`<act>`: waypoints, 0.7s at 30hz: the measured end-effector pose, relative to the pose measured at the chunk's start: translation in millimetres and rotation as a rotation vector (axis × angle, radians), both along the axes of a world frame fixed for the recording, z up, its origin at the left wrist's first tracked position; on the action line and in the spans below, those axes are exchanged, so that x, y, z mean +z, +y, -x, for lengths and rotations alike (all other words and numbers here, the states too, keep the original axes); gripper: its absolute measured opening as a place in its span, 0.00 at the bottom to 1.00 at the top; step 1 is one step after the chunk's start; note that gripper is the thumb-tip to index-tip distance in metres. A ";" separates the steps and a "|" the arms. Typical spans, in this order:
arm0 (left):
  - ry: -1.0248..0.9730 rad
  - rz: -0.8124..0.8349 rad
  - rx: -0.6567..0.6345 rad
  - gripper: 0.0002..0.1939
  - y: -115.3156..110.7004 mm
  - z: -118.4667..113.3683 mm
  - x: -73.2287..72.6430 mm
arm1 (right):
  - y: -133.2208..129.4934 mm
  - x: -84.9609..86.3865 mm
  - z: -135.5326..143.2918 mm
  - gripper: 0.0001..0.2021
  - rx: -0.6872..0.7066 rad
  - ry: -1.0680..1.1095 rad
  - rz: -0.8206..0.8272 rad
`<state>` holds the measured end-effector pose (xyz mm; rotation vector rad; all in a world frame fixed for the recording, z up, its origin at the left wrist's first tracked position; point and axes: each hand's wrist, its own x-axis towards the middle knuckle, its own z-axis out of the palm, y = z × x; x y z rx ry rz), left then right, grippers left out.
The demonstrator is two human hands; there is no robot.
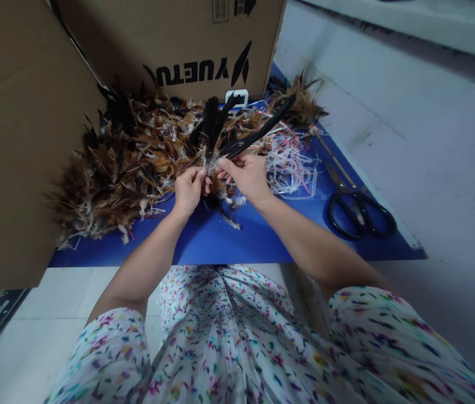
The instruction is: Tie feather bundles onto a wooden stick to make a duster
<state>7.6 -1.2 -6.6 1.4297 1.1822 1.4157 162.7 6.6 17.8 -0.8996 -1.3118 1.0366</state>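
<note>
My left hand (191, 188) pinches the lower ends of a few upright black feathers (212, 120), above the front part of a blue tabletop (237, 241). Close beside it, my right hand (246, 175) is closed at the base of a long black feather (260, 132) that slants up to the right. The two sets of fingers almost meet at the pale, fluffy quill ends. Behind and left of my hands spreads a large heap of brown and black feathers (106, 179). Some loose feathers (229, 210) lie just under my fingers.
Black-handled scissors (361, 213) lie at the right, near a thin stick (334, 157). A tangle of white and pink plastic strips (290, 163) sits behind my right hand, with a small white device (237, 98) farther back. Cardboard boxes (136, 33) stand behind and left.
</note>
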 end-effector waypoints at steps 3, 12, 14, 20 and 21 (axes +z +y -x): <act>0.025 -0.016 0.000 0.15 -1.4 -0.6 0.4 | -0.7 0.0 1.0 0.28 -0.009 0.002 0.008; 0.019 -0.023 0.002 0.11 -3.7 -4.2 1.8 | 0.3 -1.7 1.5 0.23 -0.049 -0.001 0.044; 0.015 -0.026 -0.002 0.11 -3.9 -4.3 1.7 | 0.1 -1.4 1.4 0.23 -0.053 -0.005 0.039; 0.012 -0.040 -0.016 0.09 -4.1 -5.1 0.2 | -0.8 -0.4 0.7 0.20 -0.069 -0.053 0.023; 0.011 -0.036 -0.016 0.09 -4.1 -5.3 0.1 | -0.8 -0.4 0.6 0.20 -0.068 -0.060 0.023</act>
